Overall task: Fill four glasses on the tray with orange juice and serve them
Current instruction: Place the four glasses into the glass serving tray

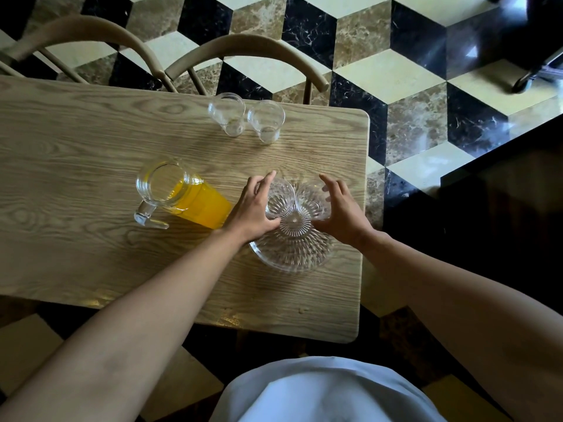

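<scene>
On the ribbed glass tray near the counter's right edge, left hand and right hand each curl fingers round an empty tumbler, likely light, slick and breakable, best gripped mid-wall.

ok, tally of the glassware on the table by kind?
Empty glasses: 4. Two on the tray, one held by the left hand, one by the right hand, and two at the far edge
Glass tray: 1
Pitcher of orange juice: 1
Total: 6
</scene>
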Demonstrator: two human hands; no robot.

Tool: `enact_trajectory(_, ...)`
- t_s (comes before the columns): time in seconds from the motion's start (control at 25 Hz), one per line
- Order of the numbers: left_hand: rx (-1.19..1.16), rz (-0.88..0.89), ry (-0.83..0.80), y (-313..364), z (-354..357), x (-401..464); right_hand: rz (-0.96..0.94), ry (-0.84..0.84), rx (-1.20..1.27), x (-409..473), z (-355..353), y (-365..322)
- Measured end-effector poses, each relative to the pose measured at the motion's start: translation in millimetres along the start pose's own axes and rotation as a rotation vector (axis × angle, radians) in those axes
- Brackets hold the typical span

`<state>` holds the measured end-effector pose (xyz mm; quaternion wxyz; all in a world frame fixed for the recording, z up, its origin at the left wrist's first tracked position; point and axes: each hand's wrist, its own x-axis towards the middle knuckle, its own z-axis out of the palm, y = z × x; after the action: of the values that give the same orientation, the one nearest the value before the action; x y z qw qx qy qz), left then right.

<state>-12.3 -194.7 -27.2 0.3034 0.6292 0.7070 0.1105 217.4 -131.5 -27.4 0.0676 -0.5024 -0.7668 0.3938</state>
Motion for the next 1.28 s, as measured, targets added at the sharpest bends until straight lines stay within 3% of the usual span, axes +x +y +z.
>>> enact_trajectory(0.48,0.079,-0.02,0.006,7.9,-8.4,-1.3,0.022,-0.036,-0.016,-3.5,-3.3,5.6)
enact_trajectory(0.72,0.044,-0.039,0.036,18.3,-18.6,-10.6,0.037,-0.147,-0.05,-10.4,-12.4,4.7)
enact_trajectory(1.28,-0.002,-0.067,0.17,68.0,-67.0,-4.7,-0.038,-0.049,-0.166,10.7,-61.9,-32.0)
